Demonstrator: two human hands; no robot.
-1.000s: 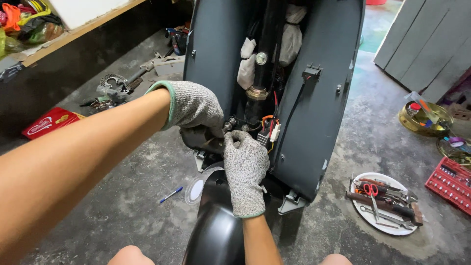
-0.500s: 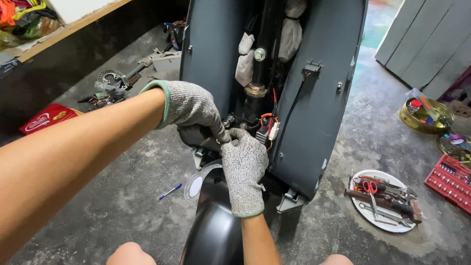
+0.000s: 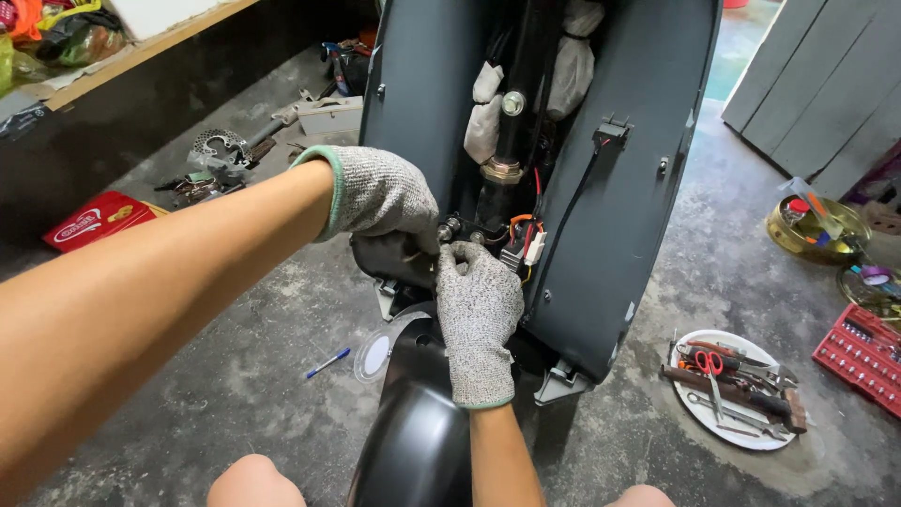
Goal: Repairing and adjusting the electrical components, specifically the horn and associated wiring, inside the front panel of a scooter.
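hands: two, gloved, left (image 3: pixel 380 202), right (image 3: pixel 477 300), at one scooter panel (image 3: pixel 610 188).

The left hand (image 3: pixel 380 202) wore a speckled grey knitted glove with a thin green band at the cuff. The right hand (image 3: pixel 477 310) wore the same kind of glove, also edged in green. The fingers (image 3: pixel 449 258) were fully covered. Both arms were bare, with no sleeves. Two bare knees showed below.
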